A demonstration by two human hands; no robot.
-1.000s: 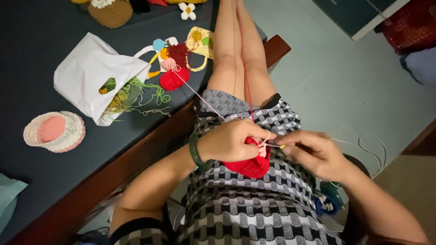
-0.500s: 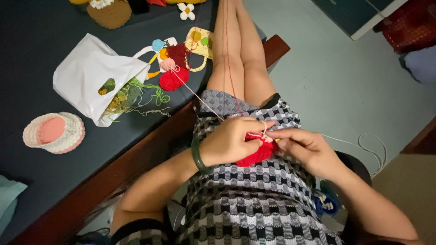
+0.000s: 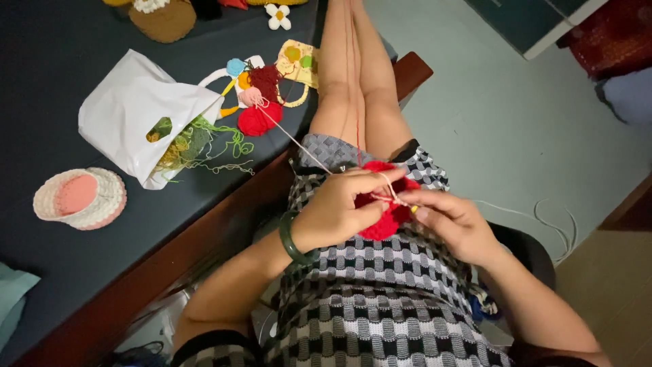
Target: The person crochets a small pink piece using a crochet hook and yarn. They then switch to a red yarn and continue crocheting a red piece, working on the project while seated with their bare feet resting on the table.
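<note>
Red round crocheted piece (image 3: 384,221) pinched between both hands over the lap: left hand (image 3: 336,211) clamped on its left edge, right hand (image 3: 451,221) closed on its right side, nearly touching. Pale yarn strand (image 3: 292,139) slanting up-left toward small crocheted rounds (image 3: 258,102) beside white plastic bag (image 3: 136,115) on dark table (image 3: 54,88).

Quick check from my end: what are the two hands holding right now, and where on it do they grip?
Left hand pinches the red crochet piece at its left edge. Right hand works at its right edge with the pale yarn; a hook cannot be made out.
</note>
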